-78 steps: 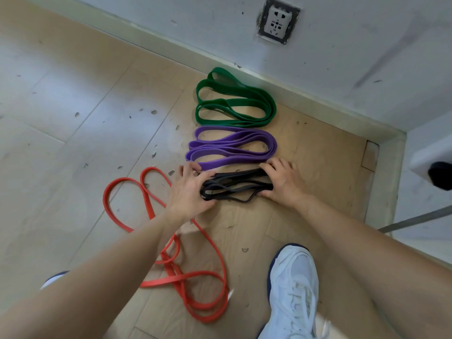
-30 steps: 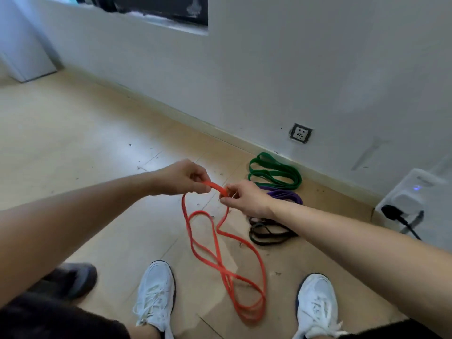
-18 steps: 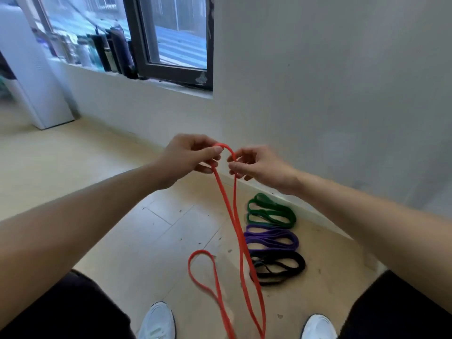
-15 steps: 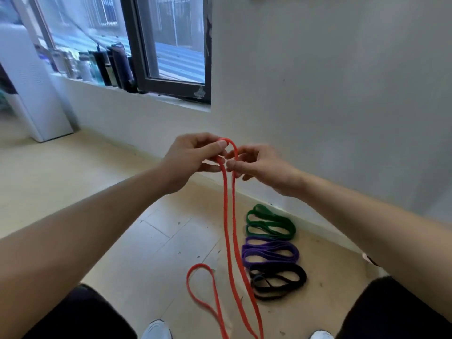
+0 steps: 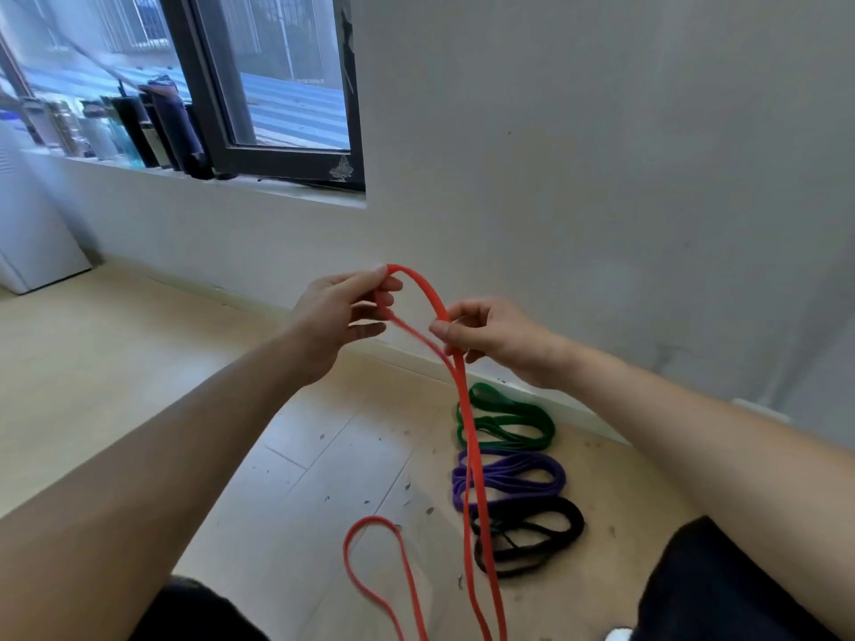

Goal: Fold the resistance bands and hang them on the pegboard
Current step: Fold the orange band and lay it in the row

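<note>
I hold a long red resistance band [image 5: 472,455] up in front of me. My left hand [image 5: 340,314] pinches its top loop between thumb and fingers. My right hand [image 5: 486,337] pinches both strands a little lower and to the right. The red band hangs down to the floor, where a loose loop lies. Folded on the floor by the wall lie a green band [image 5: 513,421], a purple band [image 5: 518,478] and a black band [image 5: 536,534], in a row. No pegboard shows.
A grey wall [image 5: 601,178] faces me, with a dark-framed window [image 5: 277,108] at the upper left and several bottles on its sill [image 5: 139,131]. A white unit [image 5: 32,233] stands at the far left. Wooden floor [image 5: 139,363] spreads left of the bands.
I rose from crouching over the black band and lifted the red band off the floor. In the last half second my hands moved slightly apart, widening the top loop.
</note>
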A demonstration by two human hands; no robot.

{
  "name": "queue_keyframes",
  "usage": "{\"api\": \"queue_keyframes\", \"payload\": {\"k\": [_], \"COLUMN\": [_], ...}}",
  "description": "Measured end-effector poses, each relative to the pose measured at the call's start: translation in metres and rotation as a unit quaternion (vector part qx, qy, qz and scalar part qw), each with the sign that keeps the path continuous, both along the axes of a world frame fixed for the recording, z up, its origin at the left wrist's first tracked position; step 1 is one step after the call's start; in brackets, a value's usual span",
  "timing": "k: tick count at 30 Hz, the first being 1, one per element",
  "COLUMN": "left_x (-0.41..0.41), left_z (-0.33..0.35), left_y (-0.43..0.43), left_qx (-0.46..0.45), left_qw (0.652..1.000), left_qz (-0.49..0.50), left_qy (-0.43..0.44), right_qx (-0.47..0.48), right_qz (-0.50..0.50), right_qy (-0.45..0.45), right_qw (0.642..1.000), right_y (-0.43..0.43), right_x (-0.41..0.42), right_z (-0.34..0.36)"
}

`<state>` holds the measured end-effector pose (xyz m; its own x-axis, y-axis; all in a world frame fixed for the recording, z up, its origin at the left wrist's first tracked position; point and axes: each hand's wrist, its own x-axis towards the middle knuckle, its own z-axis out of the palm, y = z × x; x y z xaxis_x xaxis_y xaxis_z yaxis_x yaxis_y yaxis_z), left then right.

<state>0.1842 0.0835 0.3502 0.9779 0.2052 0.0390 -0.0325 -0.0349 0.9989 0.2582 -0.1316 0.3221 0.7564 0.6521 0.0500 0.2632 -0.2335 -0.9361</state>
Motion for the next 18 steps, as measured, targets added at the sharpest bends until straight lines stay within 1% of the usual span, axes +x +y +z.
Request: {"api": "queue_keyframes", "payload": {"k": [6,9,14,18], "left_x": [0.007,0.006,0.003,0.0], "left_z": [-0.011,-0.013,-0.015,-0.013], "left_y": [0.002,0.003,0.008,0.013], "left_qx": [0.072,0.088,0.127,0.117], "left_qw": [0.993,0.991,0.987,0.987], "left_qz": [-0.058,-0.072,-0.07,-0.082], "left_qy": [0.073,0.071,0.071,0.074], "right_qx": [0.013,0.03,0.042,0.049], "right_qz": [-0.054,-0.071,-0.065,-0.059], "right_qy": [-0.001,0.002,0.008,0.016], "right_qw": [0.998,0.997,0.997,0.997], "right_y": [-0.005,-0.008,-0.009,-0.01], "right_x": [0.021,0.024,0.022,0.02], "right_z": [-0.011,-0.01,-0.005,-0.002]}}
